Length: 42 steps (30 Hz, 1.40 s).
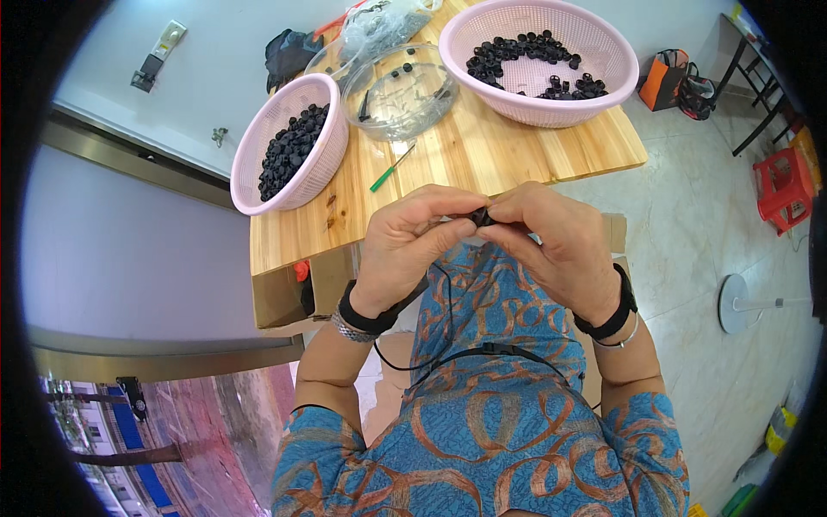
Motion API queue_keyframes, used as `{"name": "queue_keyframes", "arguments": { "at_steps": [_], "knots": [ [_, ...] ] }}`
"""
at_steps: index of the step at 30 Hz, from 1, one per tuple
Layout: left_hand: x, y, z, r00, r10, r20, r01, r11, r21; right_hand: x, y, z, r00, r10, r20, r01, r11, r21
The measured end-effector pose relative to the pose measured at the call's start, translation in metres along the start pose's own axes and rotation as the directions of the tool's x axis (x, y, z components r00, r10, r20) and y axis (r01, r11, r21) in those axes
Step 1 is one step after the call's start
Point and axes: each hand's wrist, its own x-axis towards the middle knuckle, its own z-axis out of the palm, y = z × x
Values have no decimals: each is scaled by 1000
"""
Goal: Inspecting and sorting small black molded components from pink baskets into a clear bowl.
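Observation:
My left hand [412, 241] and my right hand [551, 241] meet close to my chest, just in front of the near edge of the wooden table [482, 155]. Between their fingertips they pinch one small black plastic part [482, 217], mostly hidden by the fingers. A pink basket [289, 146] on the left holds several black parts of the same kind. A larger pink basket [538, 56] at the back right holds more black parts. Between the two baskets stands a clear plastic bowl [401, 90] with a few small pieces in it.
A green stick-like tool [392, 168] lies on the table near the clear bowl. A clear plastic bag [379, 21] sits at the far edge. A cardboard box [284, 297] stands under the table. On the floor to the right are a red stool [784, 185], bags [676, 82] and a white round fan base [736, 303].

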Motion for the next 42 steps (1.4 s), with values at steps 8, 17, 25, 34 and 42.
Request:
{"name": "queue_keyframes", "arguments": {
  "at_steps": [8,17,25,34,42],
  "knots": [
    [-5,4,-8,987,-125,103,116,989,92,15,7,-13,951,-23,309,19,1000,15],
    [-15,-15,-9,963,-231,138,267,887,-376,28,22,-14,876,-113,470,100,994,52],
    [-20,-35,-10,943,-296,153,332,800,-499,30,38,-9,763,-287,579,296,952,82],
    [-24,-39,-4,891,-387,240,447,644,-621,24,39,-7,688,-258,679,282,956,78],
    [-25,-54,-3,906,-350,240,419,648,-636,32,40,-1,635,-358,684,443,895,57]
  ]
}}
